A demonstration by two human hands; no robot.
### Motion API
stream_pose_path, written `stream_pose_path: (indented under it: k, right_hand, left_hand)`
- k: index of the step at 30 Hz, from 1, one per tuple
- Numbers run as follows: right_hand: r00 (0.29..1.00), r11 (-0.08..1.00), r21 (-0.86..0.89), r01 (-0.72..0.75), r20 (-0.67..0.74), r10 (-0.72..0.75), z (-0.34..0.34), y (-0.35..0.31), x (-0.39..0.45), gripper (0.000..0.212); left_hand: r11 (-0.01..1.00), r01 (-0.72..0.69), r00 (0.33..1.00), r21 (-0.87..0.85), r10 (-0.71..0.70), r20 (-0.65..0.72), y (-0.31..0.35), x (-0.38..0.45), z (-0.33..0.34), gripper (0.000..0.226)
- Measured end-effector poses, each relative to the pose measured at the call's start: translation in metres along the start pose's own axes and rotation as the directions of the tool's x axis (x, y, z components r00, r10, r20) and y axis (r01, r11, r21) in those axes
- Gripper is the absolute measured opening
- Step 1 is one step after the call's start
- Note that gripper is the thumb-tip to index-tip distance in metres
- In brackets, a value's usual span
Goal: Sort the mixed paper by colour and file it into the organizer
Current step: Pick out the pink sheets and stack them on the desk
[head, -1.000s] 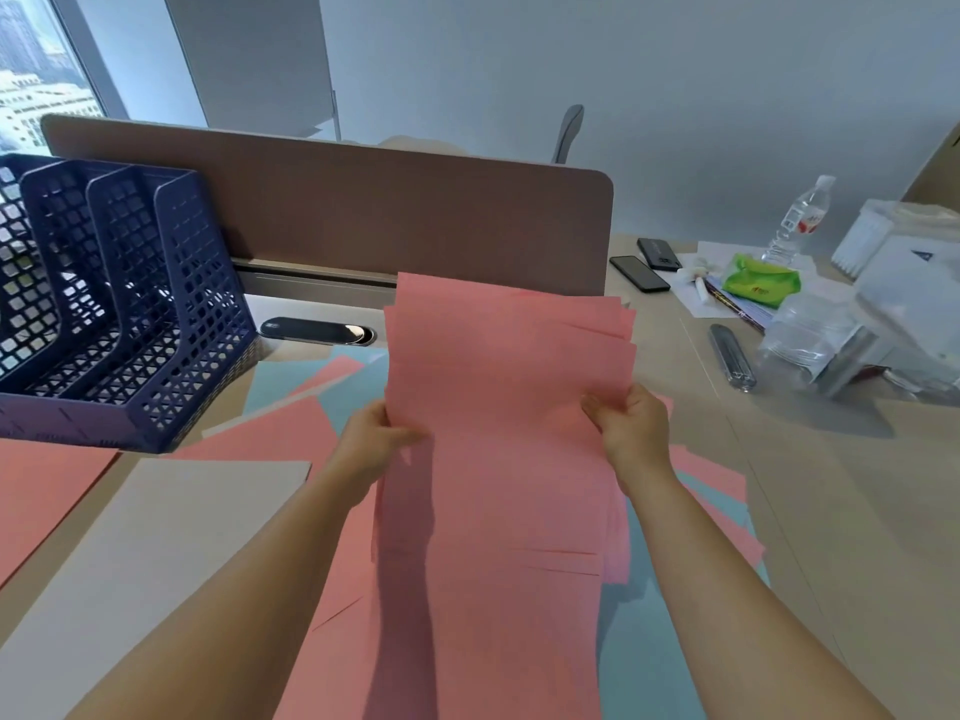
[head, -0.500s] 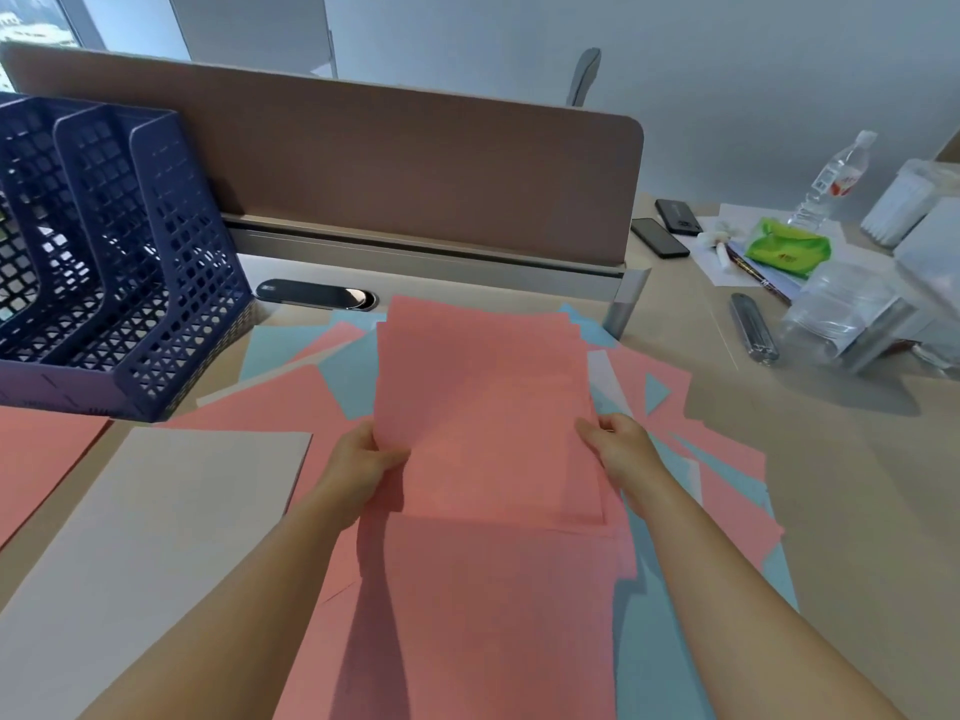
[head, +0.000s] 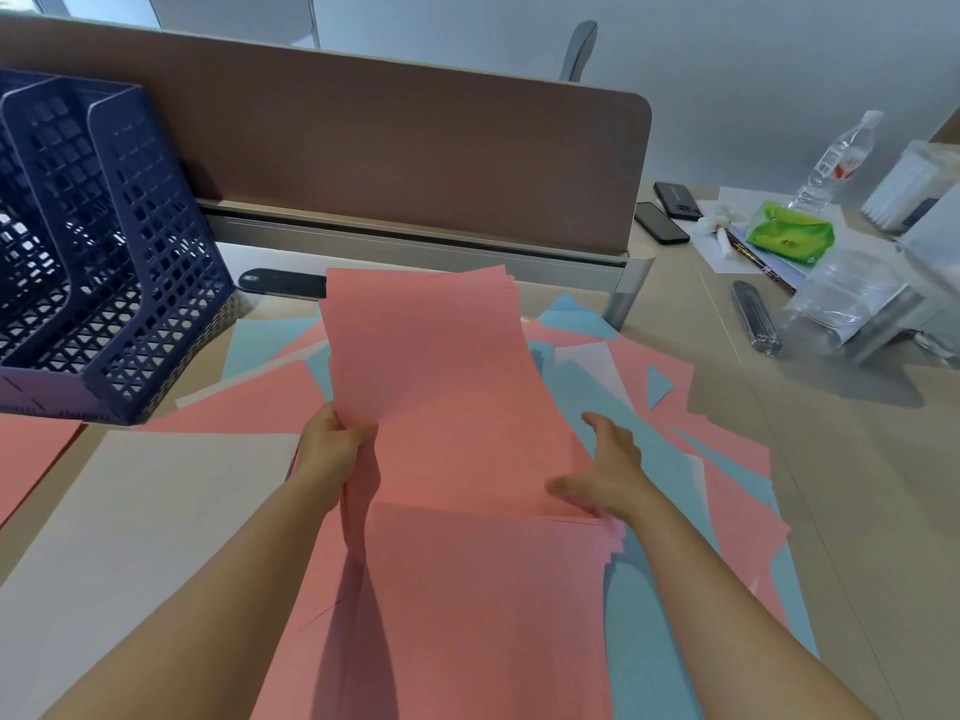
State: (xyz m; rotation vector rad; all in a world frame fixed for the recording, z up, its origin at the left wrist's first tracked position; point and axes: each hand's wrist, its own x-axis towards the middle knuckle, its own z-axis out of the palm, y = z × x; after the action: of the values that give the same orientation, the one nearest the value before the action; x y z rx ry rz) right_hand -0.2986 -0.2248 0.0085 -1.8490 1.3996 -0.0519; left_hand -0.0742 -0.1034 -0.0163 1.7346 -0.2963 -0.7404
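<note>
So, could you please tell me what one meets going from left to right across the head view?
Purple organizer → white paper stack → left hand → held pink sheets → right hand → green packet → water bottle.

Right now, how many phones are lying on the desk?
2, both right of the divider's end: one phone nearer the papers, the other phone just behind it. More may be hidden.

One blue organizer is seen far left, two phones and one water bottle far right, one green packet, and two hands. The mixed sheets cannot be counted.
</note>
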Motion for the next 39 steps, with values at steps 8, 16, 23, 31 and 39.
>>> stream_pose_path:
  k: [8, 16, 23, 31, 39]
  right_hand:
    - [0.950, 0.975, -0.068, 0.213, 0.250, -0.190, 0.008, -0.025, -0.002, 0.020]
    - [0.912, 0.926, -0.338, 0.165, 0.411, -0.013, 0.015, -0.019, -0.008, 0.010]
    - [0.989, 0.947, -0.287, 0.148, 0.059, -0.137, 0.011, -0.022, 0.009, 0.018]
    - [0.901, 0.954, -0.301, 0.022, -0.407, -0.149, -0.006, -0.049, 0.023, 0.021]
    - [0.841, 0.987, -0.135, 0.088, -0.521, -0.146, 0.001, -0.051, 0.031, 0.072]
  left_hand:
    - [1.000, 0.021, 1.000, 0.022, -0.021, 0.005, -0.002, 0.007, 0.000, 0.029]
    - [1.000, 0.009, 0.999, 0.003, -0.009, 0.037, 0.000, 0.004, 0.003, 0.024]
    - [0.997, -0.012, 0.989, 0.077, 0.001, 0.148, 0.010, 0.004, 0.003, 0.027]
    - [0.998, -0.011, 0.929, 0.063, -0.013, 0.369, 0.034, 0.002, 0.007, 0.019]
    - [0.980, -0.194, 0.962, 0.040, 0.183, 0.202, 0.043, 0.010, 0.005, 0.023]
